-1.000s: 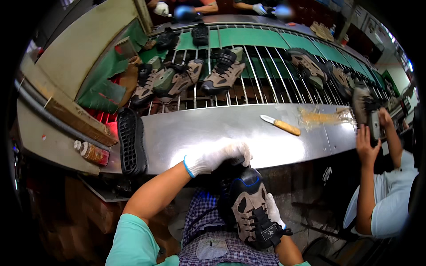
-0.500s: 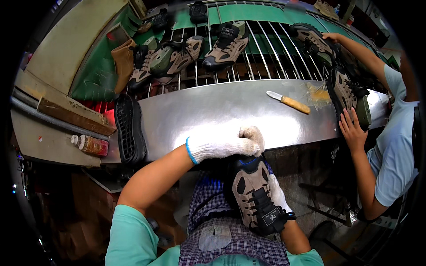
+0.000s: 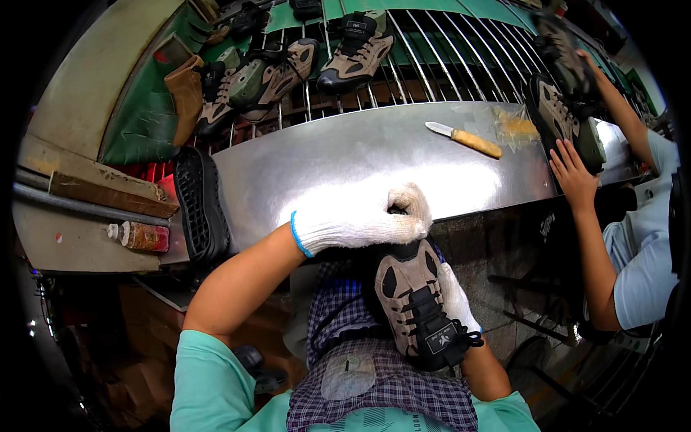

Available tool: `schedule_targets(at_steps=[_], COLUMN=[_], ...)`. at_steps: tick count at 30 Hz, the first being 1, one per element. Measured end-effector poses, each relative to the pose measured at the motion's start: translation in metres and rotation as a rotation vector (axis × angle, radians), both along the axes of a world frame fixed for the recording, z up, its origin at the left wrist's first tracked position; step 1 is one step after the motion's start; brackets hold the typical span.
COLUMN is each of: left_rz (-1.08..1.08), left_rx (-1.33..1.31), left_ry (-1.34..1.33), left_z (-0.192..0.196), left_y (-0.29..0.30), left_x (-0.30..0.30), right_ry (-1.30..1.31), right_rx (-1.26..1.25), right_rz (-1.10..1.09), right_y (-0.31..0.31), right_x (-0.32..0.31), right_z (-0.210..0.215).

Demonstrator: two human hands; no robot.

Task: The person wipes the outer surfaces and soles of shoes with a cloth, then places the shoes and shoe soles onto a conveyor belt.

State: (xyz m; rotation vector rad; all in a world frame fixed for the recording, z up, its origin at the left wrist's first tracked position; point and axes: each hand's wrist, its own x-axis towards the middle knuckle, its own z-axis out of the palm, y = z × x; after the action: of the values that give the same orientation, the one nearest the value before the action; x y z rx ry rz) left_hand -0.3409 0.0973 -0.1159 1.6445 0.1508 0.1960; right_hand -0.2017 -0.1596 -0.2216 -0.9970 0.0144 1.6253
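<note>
A tan and black laced shoe [image 3: 417, 302] stands on my lap, toe up against the edge of the metal worktable [image 3: 345, 155]. My left hand [image 3: 363, 216], in a white knit glove, is closed over the toe of the shoe. My right hand [image 3: 457, 299], also gloved, grips the shoe's side from underneath and is mostly hidden behind it. A black rubber sole [image 3: 200, 205] lies on its edge at the table's left end.
A knife with a yellow handle [image 3: 464, 139] lies on the table at the right. Several tan shoes [image 3: 288, 68] rest on a wire rack behind. At the right, another person's hand [image 3: 572, 176] presses a shoe [image 3: 565, 122]. A small tube [image 3: 140, 235] lies far left.
My left hand has stayed on the shoe's toe while my view tilted and drew closer. The person at the right has lowered their shoe onto the table's right end.
</note>
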Motion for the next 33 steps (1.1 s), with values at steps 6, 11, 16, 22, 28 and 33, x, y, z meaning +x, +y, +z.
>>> schedule_targets(at_steps=[6,11,16,22,28,33], left_rz=[-0.018,-0.013,-0.019,0.177,0.620,0.709], left_rx=[0.008,-0.037,-0.053,0.380,0.338,0.368], left_ry=[-0.025,-0.029,-0.013,0.141,-0.030,0.053], left_z=[0.000,0.001,0.003,0.027,0.028,0.026], left_y=[0.003,0.003,0.005,-0.002,-0.042,-0.065], left_x=[0.000,-0.001,-0.003,-0.017,-0.059,-0.075], right_ry=[-0.074,-0.108,-0.242,-0.528,-0.536,-0.632], right_rx=[0.005,0.031,0.137,0.177,0.163,0.217], right_rz=[0.035,0.069,0.130,0.187,0.245,0.332], right_y=[0.001,0.001,0.004,0.005,0.008,0.011], right_x=[0.002,0.004,0.004,0.006,0.004,-0.003], right_z=[0.004,0.009,0.022,0.025,0.031,0.036])
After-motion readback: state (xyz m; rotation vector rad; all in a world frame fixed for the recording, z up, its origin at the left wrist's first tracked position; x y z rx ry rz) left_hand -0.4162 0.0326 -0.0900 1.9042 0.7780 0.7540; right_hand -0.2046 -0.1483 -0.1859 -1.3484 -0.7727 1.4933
